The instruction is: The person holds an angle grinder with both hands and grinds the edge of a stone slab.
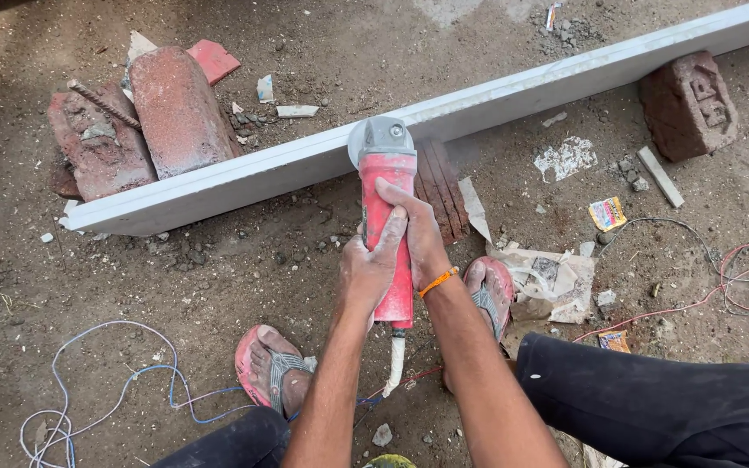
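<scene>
While the camera looks straight down from the person's head, both bare arms reach forward and meet on a red angle grinder held upright in the middle of the view. Left hand is closed around the lower left side of the red body, its fingers wrapped up along the casing. Right hand is closed around the right side a little higher, thumb lying across the front, with an orange band on that wrist. Beyond both hands, the grinder's grey metal head sits at the far end of the tool, touching the near edge of a long white stone slab. That slab runs slantwise across the ground from lower left to upper right, so the working end lies ahead of the grip and the white cable end hangs out behind it, toward the person. Red bricks lie just behind the slab at the left, another brick stands against it at the right, and a ridged reddish tile lies under it beside the grinder. Two feet in pink sandals rest on dusty ground on either side of the arms. Blue wire loops at lower left, red wire trails at right, near torn paper.
</scene>
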